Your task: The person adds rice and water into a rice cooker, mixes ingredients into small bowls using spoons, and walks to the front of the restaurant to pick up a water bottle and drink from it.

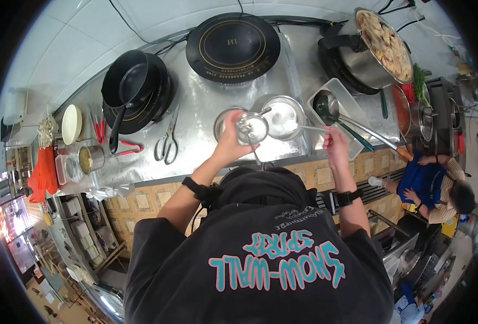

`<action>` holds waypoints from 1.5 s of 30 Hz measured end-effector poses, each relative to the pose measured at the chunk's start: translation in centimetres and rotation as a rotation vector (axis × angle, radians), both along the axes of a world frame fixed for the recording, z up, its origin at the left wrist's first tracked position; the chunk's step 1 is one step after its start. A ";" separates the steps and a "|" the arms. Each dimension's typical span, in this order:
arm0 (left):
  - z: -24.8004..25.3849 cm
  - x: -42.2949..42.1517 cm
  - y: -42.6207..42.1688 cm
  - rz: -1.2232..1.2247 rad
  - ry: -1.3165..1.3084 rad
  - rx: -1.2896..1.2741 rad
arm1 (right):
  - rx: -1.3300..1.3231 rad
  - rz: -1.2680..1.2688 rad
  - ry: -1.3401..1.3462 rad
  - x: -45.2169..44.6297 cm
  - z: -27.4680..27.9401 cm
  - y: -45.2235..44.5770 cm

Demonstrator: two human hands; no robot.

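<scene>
Evidently, left grip (233, 139) clamped on metal vessel (257, 129), right grip (336, 144) pinching utensil (312, 128), its tip indistinct

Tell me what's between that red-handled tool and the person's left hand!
In the head view, a pair of scissors lies on the metal counter between the red-handled tool and the left hand.

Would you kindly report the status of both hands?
Left hand gripping small round vessel. Right hand holding thin utensil at metal bowl. Possible obstacle: tray by right hand.
</scene>
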State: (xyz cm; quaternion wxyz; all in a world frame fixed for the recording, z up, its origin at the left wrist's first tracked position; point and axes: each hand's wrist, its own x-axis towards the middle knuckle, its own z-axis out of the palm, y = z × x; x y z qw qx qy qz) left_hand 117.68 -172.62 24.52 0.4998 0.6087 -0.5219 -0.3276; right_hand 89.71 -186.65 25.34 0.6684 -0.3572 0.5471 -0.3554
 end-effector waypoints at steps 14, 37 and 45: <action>-0.4 -1.9 -1.3 -0.042 0.023 0.044 | -0.850 0.372 0.463 4.4 8.7 5.1; 0.0 0.1 1.1 0.119 -0.083 0.029 | 0.047 0.066 -0.014 1.3 -0.6 0.3; 1.1 -2.4 -1.2 -0.045 -0.044 0.106 | -0.221 0.150 0.040 3.1 9.2 3.6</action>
